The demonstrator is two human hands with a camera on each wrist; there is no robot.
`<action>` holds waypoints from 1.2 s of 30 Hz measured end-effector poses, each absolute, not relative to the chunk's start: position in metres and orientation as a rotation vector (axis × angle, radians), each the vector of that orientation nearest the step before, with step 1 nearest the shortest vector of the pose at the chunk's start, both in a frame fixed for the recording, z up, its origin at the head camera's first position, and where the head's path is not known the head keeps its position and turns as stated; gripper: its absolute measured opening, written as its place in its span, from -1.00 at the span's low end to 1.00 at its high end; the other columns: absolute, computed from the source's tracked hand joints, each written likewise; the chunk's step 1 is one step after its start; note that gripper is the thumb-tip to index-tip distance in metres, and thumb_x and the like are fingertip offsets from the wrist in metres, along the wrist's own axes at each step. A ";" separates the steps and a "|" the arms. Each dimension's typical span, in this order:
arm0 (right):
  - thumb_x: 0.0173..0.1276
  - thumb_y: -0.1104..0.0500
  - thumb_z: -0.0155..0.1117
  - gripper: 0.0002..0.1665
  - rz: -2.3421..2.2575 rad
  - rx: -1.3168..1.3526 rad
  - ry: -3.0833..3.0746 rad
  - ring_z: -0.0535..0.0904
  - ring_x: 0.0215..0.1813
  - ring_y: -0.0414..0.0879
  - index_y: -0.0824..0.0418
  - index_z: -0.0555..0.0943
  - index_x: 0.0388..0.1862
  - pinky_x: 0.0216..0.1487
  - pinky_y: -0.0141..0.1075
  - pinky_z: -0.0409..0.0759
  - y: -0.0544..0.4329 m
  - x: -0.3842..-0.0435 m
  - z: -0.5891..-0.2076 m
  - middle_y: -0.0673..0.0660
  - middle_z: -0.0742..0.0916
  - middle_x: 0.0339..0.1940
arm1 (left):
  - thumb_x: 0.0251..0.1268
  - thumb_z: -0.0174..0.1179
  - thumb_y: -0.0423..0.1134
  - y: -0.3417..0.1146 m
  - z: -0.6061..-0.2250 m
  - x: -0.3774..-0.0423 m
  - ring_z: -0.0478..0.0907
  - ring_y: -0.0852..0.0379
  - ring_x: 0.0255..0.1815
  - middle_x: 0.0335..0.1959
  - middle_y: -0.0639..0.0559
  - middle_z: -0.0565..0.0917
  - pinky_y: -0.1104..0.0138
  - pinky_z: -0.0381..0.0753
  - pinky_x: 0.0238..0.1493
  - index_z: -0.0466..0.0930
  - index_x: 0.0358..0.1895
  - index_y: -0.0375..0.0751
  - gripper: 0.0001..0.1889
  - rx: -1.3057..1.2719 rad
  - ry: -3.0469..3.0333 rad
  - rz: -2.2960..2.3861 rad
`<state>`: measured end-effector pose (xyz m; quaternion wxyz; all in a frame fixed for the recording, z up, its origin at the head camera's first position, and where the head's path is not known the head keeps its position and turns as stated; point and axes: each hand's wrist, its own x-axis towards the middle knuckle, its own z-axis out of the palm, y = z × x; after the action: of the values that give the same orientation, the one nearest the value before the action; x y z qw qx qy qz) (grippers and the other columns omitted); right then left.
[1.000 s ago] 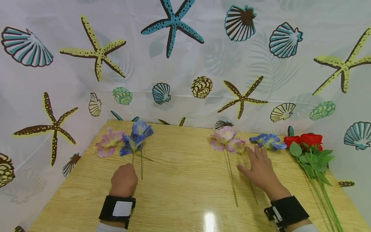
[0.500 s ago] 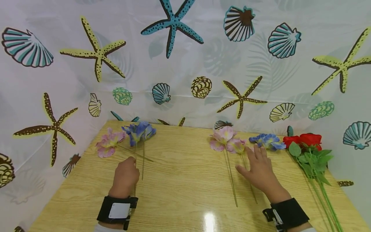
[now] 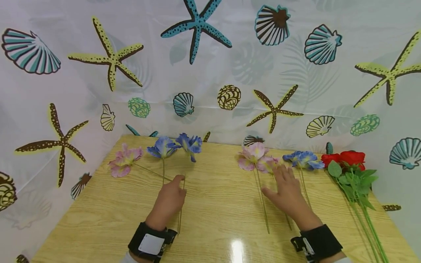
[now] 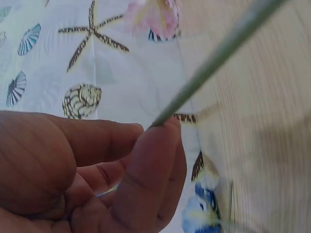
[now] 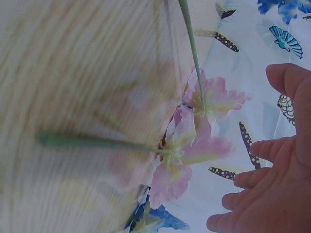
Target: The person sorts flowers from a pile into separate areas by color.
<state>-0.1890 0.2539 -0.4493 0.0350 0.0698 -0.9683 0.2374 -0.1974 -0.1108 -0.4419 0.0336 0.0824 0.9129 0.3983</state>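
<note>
My left hand [image 3: 169, 199] pinches the thin green stem [image 4: 209, 70] of a blue artificial flower [image 3: 190, 144] between thumb and fingers. To the left of that bloom lies a second blue flower [image 3: 162, 147], and beyond it a pink flower [image 3: 125, 160] whose stem slants toward the left hand. With fingers spread, my right hand [image 3: 286, 188] hovers or rests over a pink flower's stem; contact cannot be told. Close by are a large pink flower [image 3: 253, 155], a smaller pink one [image 3: 268, 164] and a blue one [image 3: 303, 160]. In the right wrist view that hand [image 5: 277, 179] holds nothing.
Red roses [image 3: 348, 159] with green leaves [image 3: 356, 180] and long stems lie along the right side of the wooden table [image 3: 217, 197]. A patterned cloth [image 3: 210, 76] with starfish and shells hangs behind the table and at its sides.
My left hand has carried the blue flower rightward, from over the other blue flower to a spot on its right. The right hand has shifted slightly left.
</note>
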 end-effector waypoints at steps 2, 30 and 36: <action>0.42 -0.09 0.28 0.03 0.790 0.219 -2.968 -0.24 0.52 0.51 0.24 -0.02 0.63 0.28 0.50 -0.13 0.250 -0.189 -0.451 0.51 -0.01 0.56 | 0.43 0.10 -0.43 -0.101 -0.443 -0.195 0.45 0.15 -0.63 -0.47 -0.07 0.61 0.27 0.39 -0.57 0.37 0.33 -0.42 -0.57 0.297 2.749 1.286; 0.42 0.19 0.28 -0.67 1.777 -0.053 -2.555 0.63 -0.06 -0.06 0.19 0.61 0.13 -0.11 -0.25 0.59 0.158 -0.169 -0.446 0.10 0.68 -0.11 | 0.45 0.17 -0.30 -0.015 -0.454 -0.158 0.64 0.00 -0.44 -0.37 -0.14 0.64 0.32 0.59 -0.53 0.57 -0.25 -0.24 -0.91 0.422 2.132 1.729; 0.40 0.29 0.23 -0.68 1.806 -0.069 -2.515 0.64 -0.16 -0.04 0.24 0.58 0.12 -0.16 -0.21 0.64 0.151 -0.167 -0.440 0.15 0.65 -0.16 | 0.45 0.17 -0.31 -0.011 -0.456 -0.156 0.63 0.07 -0.49 -0.42 -0.14 0.64 0.35 0.59 -0.54 0.57 -0.28 -0.24 -0.90 0.437 2.142 1.754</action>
<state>-0.1667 0.1509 -0.4395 0.0220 -0.0221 -0.8118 0.5830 -0.1564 -0.0111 -0.4563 0.1686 0.1537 0.7534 0.6167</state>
